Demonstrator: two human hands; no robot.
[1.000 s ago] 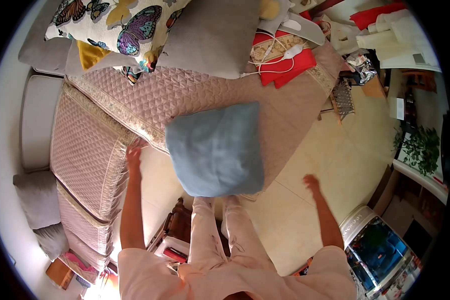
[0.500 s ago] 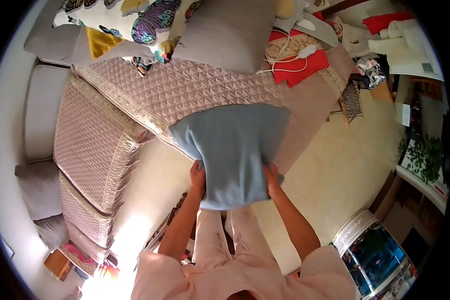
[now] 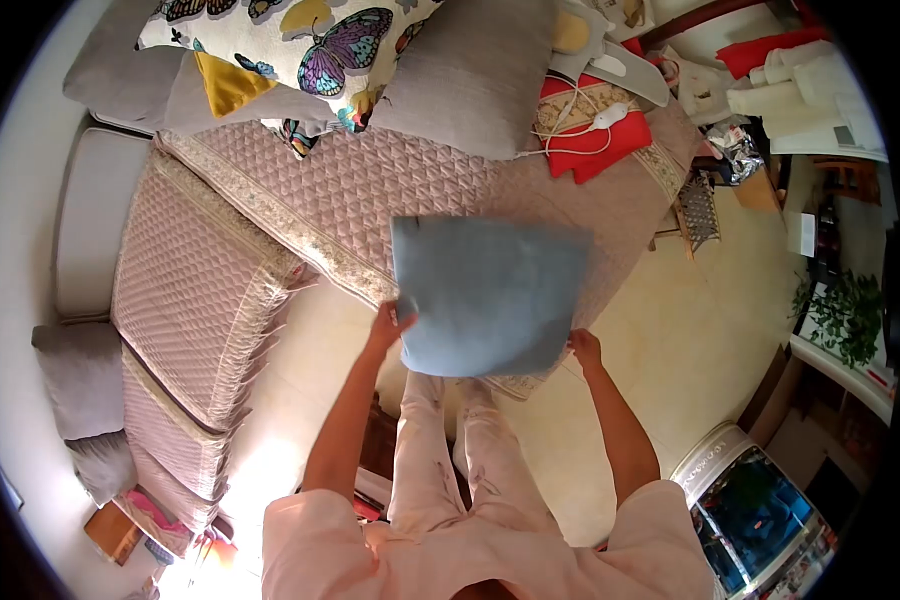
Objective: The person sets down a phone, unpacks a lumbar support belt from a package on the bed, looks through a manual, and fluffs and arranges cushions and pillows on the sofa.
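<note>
A blue-grey cushion [image 3: 490, 295] is in front of my legs, over the near edge of the quilted pink sofa cover [image 3: 370, 180]. At its left edge, my left hand [image 3: 388, 325] has its fingers and thumb apart, close against the fabric. My right hand [image 3: 584, 346] is bent at the cushion's lower right side, its fingers closed on the edge. The far edge of the cushion looks slightly blurred, and its underside is hidden.
Large grey cushions [image 3: 470, 80] and a butterfly-patterned cushion [image 3: 340, 50] lie at the back. Beside them is a red cloth [image 3: 600, 145] with a white cable. An aquarium [image 3: 755, 510] stands at lower right, a folding stool [image 3: 698, 212] at right.
Both hands came inward to the cushion's sides, from wide apart. Since half a second ago the cushion has shifted away from me and flattened out, and my left hand's fingers have loosened.
</note>
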